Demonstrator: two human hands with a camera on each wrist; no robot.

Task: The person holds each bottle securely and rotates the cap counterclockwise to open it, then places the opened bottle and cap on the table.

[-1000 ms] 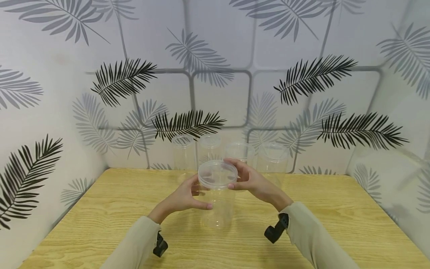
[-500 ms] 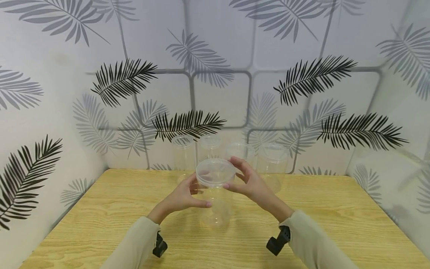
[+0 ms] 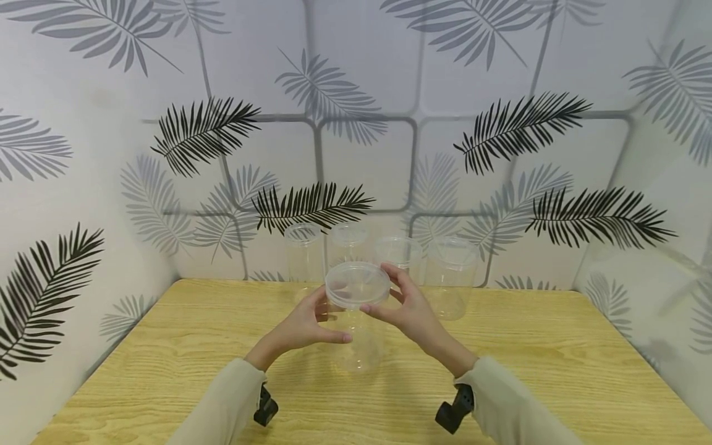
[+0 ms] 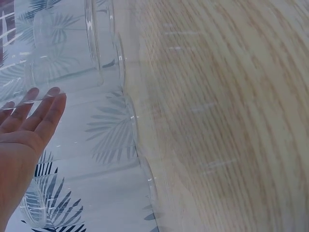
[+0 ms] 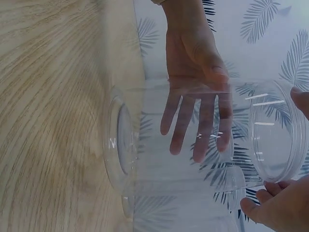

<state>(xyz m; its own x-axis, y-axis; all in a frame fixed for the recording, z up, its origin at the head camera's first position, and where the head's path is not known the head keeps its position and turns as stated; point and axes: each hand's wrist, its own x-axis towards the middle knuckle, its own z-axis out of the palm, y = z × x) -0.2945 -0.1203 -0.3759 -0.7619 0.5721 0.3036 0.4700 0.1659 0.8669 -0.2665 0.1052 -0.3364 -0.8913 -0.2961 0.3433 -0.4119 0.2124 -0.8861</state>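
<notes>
A clear plastic jar (image 3: 360, 349) stands upright on the table, its round translucent lid (image 3: 357, 285) on top. My left hand (image 3: 305, 324) holds the jar's body from the left, thumb across the front and fingers behind. In the right wrist view, the left hand's fingers show through the clear wall of the jar (image 5: 159, 169). My right hand (image 3: 410, 312) grips the lid's rim, thumb at the front and fingers on the far right side. Fingers of the right hand (image 5: 282, 208) also appear at the lid end in the right wrist view.
Behind the held jar, several clear jars stand in a row near the wall: a narrow jar (image 3: 305, 262) on the left, another narrow jar (image 3: 348, 247), and a wider jar (image 3: 453, 275) on the right. A patterned wall (image 3: 367, 161) backs the wooden table (image 3: 222, 346).
The right hand's thumb has slid left along the front of the lid's rim, and its wrist has dropped lower. The lid has shifted slightly left. My left hand stays put.
</notes>
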